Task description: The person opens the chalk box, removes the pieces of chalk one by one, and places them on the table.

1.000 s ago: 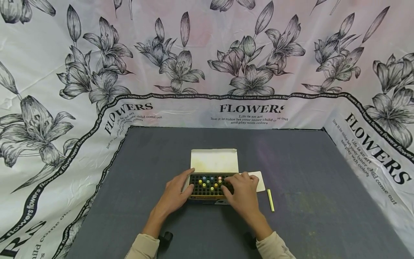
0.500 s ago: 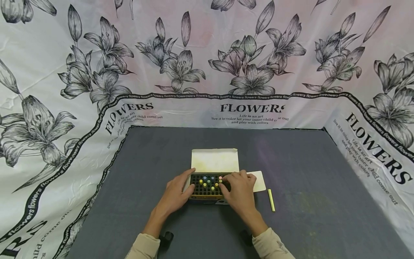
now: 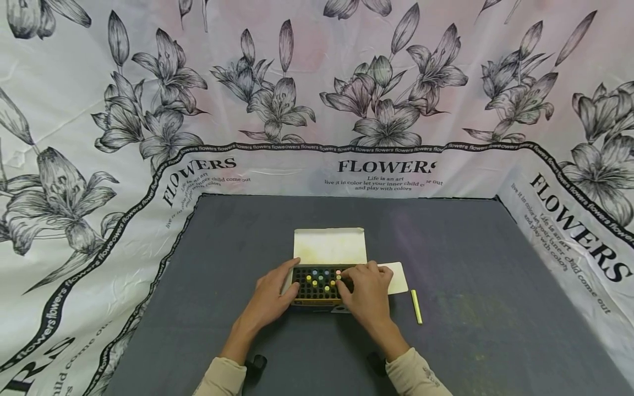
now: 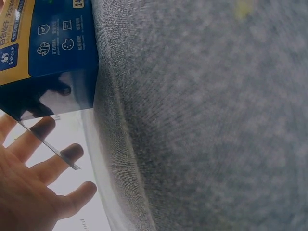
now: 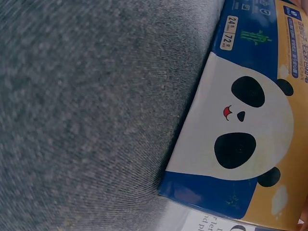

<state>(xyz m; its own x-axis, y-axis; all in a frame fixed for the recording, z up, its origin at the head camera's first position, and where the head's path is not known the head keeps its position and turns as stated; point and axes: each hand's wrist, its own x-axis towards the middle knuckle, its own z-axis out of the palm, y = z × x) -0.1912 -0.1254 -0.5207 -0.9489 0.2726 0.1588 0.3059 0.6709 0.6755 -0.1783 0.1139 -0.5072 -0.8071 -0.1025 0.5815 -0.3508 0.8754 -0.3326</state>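
Observation:
A small blue and yellow box (image 3: 317, 302) stands with its lid (image 3: 329, 246) folded back. Its black grid of holes (image 3: 302, 292) holds several coloured chalk sticks, among them a yellow chalk (image 3: 314, 284). My left hand (image 3: 269, 291) touches the box's left end with spread, fairly straight fingers; the left wrist view shows them beside a thin flap (image 4: 57, 153). Bent over the right part of the grid is my right hand (image 3: 370, 291), thumb and forefinger at the holes. Whether it pinches a chalk is hidden. The right wrist view shows the box's panda print (image 5: 202, 144).
A yellow chalk stick (image 3: 416, 307) lies on the grey cloth-covered table (image 3: 495, 275), right of the box. An open white side flap (image 3: 398, 278) sticks out at the box's right end. Flower-printed cloth (image 3: 297, 170) rises behind the table and along both sides.
My right hand has shifted slightly left over the grid during the first half second and has stayed there since. My left hand keeps its place at the box's left end.

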